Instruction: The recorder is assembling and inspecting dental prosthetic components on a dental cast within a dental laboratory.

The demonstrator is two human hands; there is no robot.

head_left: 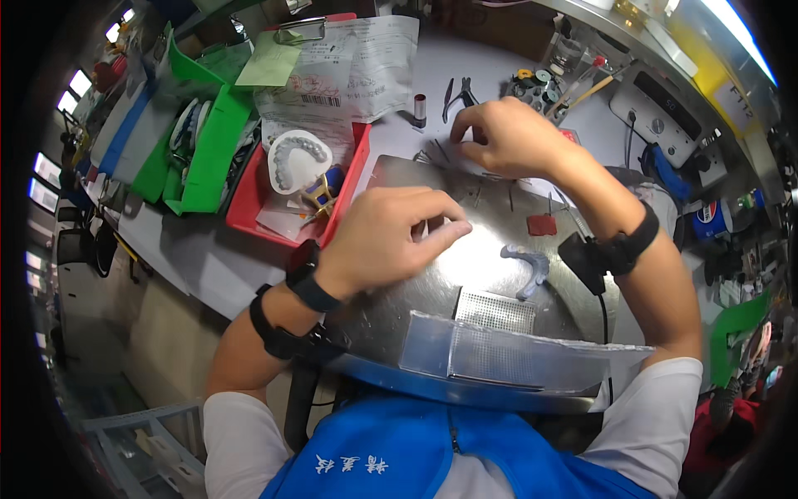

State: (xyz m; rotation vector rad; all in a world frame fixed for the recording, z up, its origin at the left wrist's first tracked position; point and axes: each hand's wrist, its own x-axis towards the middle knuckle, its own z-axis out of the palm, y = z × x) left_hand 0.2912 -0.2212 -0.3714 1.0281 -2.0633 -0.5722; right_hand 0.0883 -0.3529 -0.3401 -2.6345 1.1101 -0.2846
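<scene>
My left hand [397,235] hovers over the left part of a round metal plate, thumb and forefinger brought together. Whatever they may pinch is too small to make out. Over the plate's far edge is my right hand [511,140], its fingers bent and slightly apart, with nothing visible between them. Just left of its fingertips lie several thin metal bits [432,155]. A grey horseshoe-shaped dental piece [532,272] rests on the metal plate [382,312], with a small red block [541,225] behind it. Nearer to me lies a perforated metal sheet [496,309].
A clear plastic guard [515,359] runs along the plate's near edge. At left stands a red tray [359,170] with a dental cast [298,162], beside green boxes [208,150]. Papers [374,66], pliers [462,97] and a white control unit [657,108] are farther back.
</scene>
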